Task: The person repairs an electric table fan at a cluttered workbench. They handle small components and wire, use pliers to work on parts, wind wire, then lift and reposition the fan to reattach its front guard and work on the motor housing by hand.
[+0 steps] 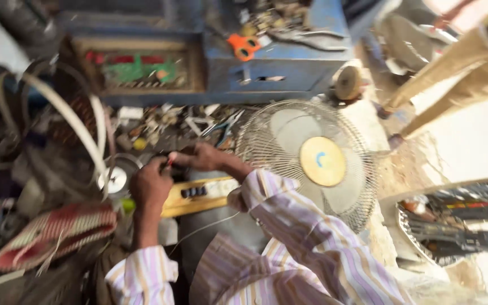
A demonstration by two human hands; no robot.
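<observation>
My left hand (pixel 150 185) is closed in a fist, and my right hand (pixel 203 156) pinches toward it from the right. Between the two hands sits a small dark part (pixel 169 164) with a red speck; blur hides what it is. Just below the hands lies a yellow control panel (pixel 219 188) with a row of black buttons. A round wire fan guard (pixel 266 147) with a yellow centre cap (pixel 322 161) lies right of my right hand. Both arms wear striped sleeves.
A blue metal cabinet (pixel 278 70) stands behind, with an orange-handled tool (pixel 243 46) on top. Pliers (pixel 224 127) and scrap lie before it. White hoses (pixel 77 121) and a red woven mat (pixel 57 229) crowd the left. A tray of tools (pixel 453 226) sits right.
</observation>
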